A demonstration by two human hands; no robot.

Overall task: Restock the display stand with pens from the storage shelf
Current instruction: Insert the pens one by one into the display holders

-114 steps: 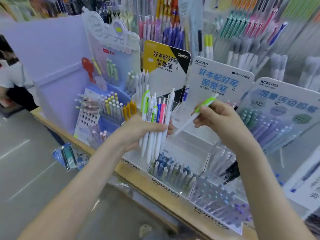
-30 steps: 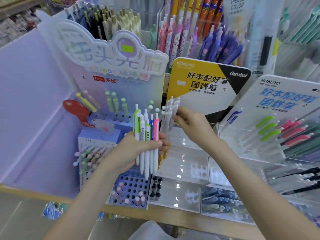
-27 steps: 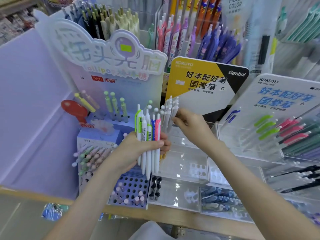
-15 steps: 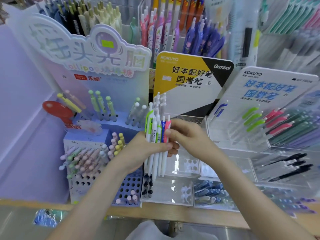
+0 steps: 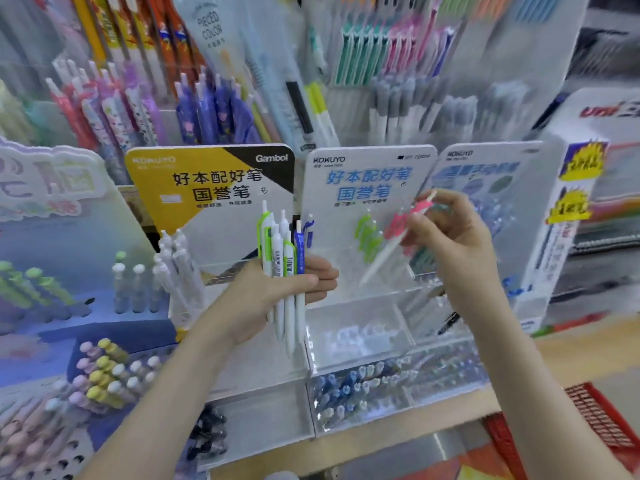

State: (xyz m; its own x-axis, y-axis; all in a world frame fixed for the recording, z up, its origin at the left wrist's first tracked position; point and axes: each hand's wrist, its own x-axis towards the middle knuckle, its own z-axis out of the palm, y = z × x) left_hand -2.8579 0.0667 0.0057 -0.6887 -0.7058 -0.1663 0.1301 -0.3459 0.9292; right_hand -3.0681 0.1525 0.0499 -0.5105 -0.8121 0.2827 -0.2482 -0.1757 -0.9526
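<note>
Pastel pens (image 5: 104,372) with round tops fill a blue pegged stand low down, far to the left of the left grip. White pens (image 5: 176,261) stand in a clear cup just left of it. The left grip (image 5: 273,292) is curled round a bundle of pens (image 5: 277,251), white barrels with green and blue clips, held upright with tips down. Behind and above it rises a yellow-and-black header card (image 5: 207,181).

Below this grip and to its right sits the clear display stand (image 5: 349,341) with its stepped compartments. Blue-capped pens (image 5: 349,393) lie in a low compartment, under the gap between the two grips. Between the grips, green-clipped pens (image 5: 367,233) rest in the upper tier before a white header card (image 5: 367,181).

The right grip (image 5: 453,240) pinches a pink-clipped pen (image 5: 384,256) near its top between thumb and fingertips. The pen is tilted, its tip pointing down and left toward that upper tier.

Below and right of the right grip, a red basket (image 5: 606,417) shows past the wooden worktop (image 5: 571,358).
</note>
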